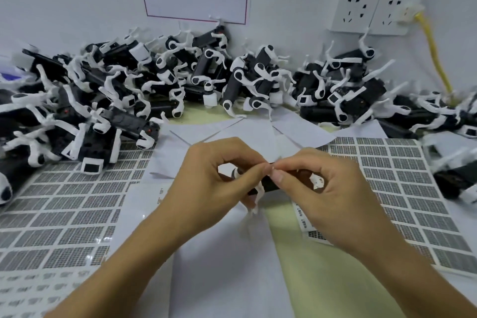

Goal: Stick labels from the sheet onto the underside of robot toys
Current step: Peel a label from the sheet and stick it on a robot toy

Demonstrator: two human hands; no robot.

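Observation:
Both my hands hold one black-and-white robot toy [265, 184] above the middle of the table. My left hand [206, 183] grips the toy from the left, with its fingers curled round the body. On the toy's upturned dark side, my right hand [325, 188] pinches with thumb and forefinger; a small white label [318, 182] shows near its fingers. The toy's white legs hang down between my hands. One label sheet [64, 204] lies to the left and another label sheet [402, 181] to the right.
A big heap of black-and-white robot toys [180, 80] runs along the wall from far left to far right. Peeled white backing papers [247, 129] lie behind my hands. Wall sockets [369, 11] with a yellow cable [436, 54] sit at the upper right.

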